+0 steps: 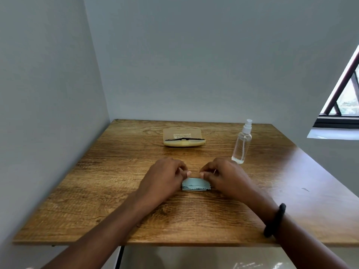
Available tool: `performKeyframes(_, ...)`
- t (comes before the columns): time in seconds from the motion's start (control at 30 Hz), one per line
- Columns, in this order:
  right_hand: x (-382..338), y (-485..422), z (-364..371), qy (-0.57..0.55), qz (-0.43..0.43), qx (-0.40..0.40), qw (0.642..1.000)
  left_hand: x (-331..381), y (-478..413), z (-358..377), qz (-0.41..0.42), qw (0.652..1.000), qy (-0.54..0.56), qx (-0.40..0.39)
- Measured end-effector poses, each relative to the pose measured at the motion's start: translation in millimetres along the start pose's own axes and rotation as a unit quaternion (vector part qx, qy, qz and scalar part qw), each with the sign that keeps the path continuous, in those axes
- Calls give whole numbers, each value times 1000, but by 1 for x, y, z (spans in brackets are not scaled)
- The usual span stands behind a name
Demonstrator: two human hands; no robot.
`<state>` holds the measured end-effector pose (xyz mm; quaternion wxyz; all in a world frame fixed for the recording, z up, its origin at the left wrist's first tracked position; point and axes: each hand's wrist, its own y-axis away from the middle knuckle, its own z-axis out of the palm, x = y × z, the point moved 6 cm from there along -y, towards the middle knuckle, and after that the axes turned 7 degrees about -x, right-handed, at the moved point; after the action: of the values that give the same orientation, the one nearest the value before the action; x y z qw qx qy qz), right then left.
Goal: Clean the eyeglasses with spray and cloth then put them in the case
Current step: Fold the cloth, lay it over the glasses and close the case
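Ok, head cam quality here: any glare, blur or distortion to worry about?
Head view: wide-angle warp slants the wall corner and the window; soft daylight, a pale sheen on the right of the table; left hand, right hand and cloth are sharp; print on the case is too soft to read; the eyeglasses read as a thin dark line.

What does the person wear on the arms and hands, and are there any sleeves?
No sleeves show; both arms are bare up to the picture's edge. The left hand and the right hand carry no rings or watch that I can see. A thick black rope-like band circles the right wrist.
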<state>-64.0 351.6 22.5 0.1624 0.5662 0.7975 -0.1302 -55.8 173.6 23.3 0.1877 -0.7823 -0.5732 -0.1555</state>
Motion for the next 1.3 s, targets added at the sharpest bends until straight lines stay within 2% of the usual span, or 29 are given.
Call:
performKeyframes(0.07, -4, -2, 6, 29, 6, -20, 999, 2, -3, 7, -11, 999, -25, -34)
performKeyframes(0.17, -5, -3, 8, 11, 17, -36, 999, 1, -3, 10, -17, 998, -37, -47)
performKeyframes(0.3, -4, -2, 7, -73, 38, -63, 995, -2, 2, 9, -26, 999, 7, -47)
performKeyframes(0.37, -2, -1, 6, -152, 46, -68, 985, -6, 4, 6, -37, 997, 48, -37)
performKeyframes(0.43, -1, 0, 4, -253, 43, -61, 965, -12, 2, 1, -47, 992, 117, -22)
performKeyframes(0.53, 0, -1, -2, -413, 51, -33, 909, -18, -2, -7, -50, 968, 248, -3)
performKeyframes(0.6, -2, -5, -7, -481, 57, -9, 875, -18, -5, -15, -44, 947, 317, 14)
performKeyframes(0.73, -10, -15, -21, -541, 49, 32, 839, -20, -15, -35, -36, 911, 408, 56)
performKeyframes(0.97, -26, -56, -46, -593, 49, 103, 797, -27, -52, -72, -42, 873, 473, 109)
performKeyframes(1.13, -25, -103, -61, -576, 65, 140, 803, -37, -97, -93, -71, 885, 438, 138)
performKeyframes(1.3, -9, -143, -66, -503, 116, 166, 840, -52, -137, -86, -134, 893, 415, 105)
